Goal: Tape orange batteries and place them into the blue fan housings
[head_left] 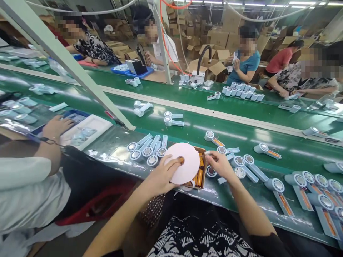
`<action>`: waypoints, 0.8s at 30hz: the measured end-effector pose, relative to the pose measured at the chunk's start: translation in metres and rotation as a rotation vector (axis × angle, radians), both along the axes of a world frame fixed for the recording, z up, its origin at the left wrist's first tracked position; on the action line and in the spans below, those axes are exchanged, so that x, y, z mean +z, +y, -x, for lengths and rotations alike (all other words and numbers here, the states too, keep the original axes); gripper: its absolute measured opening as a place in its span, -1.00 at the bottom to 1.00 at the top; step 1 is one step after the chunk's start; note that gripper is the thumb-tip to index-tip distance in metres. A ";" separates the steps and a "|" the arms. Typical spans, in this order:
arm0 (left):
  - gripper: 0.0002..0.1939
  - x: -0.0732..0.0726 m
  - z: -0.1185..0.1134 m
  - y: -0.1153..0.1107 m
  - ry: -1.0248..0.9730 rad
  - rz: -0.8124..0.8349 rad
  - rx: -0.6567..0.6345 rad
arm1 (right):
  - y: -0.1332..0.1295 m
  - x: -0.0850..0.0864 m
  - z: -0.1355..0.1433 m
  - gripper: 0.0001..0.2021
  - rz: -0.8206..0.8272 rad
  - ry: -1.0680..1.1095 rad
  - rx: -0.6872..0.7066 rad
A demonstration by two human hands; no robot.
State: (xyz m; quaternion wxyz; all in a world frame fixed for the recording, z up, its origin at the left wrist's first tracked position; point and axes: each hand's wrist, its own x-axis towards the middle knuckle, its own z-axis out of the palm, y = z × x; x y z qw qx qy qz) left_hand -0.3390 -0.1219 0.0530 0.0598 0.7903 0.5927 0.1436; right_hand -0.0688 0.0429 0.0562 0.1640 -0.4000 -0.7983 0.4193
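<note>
My left hand [162,176] grips a round white disc [187,166], its fingers at the centre hole. The disc partly covers a cardboard box [205,175] of orange cylinders [199,177]. At the box's far right corner my right hand [219,163] is closed, with thumb and fingers pinched together; a small white bit shows at the fingertips, too small to name. Light-blue handled parts with round heads [147,151] lie left of the disc. More such parts [239,161] lie just right of my right hand, and some farther right hold orange pieces [284,203] in their handles.
A green conveyor [193,130] runs across beyond the bench. At left, a co-worker's hand [57,126] is over a blue tray beside a white foam tray [100,130]. A slanted metal post [80,71] stands at left. Several people work across the line.
</note>
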 end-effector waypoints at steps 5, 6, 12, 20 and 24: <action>-0.44 0.001 -0.010 -0.018 -0.053 -0.292 0.138 | -0.056 -0.009 0.006 -0.58 0.578 0.175 0.358; -0.42 0.001 -0.010 -0.020 -0.063 -0.332 0.132 | -0.065 -0.009 0.009 -0.59 0.605 0.166 0.415; -0.33 -0.017 0.002 -0.023 -0.266 -0.374 0.442 | -0.090 -0.012 0.029 -0.51 0.204 -0.009 0.757; -0.29 -0.037 -0.012 -0.030 -0.552 -0.336 0.583 | -0.046 0.007 0.046 -0.73 0.118 -0.007 0.270; -0.23 -0.038 -0.019 -0.030 -0.632 -0.344 0.589 | -0.053 0.019 0.051 -0.69 0.212 0.133 0.305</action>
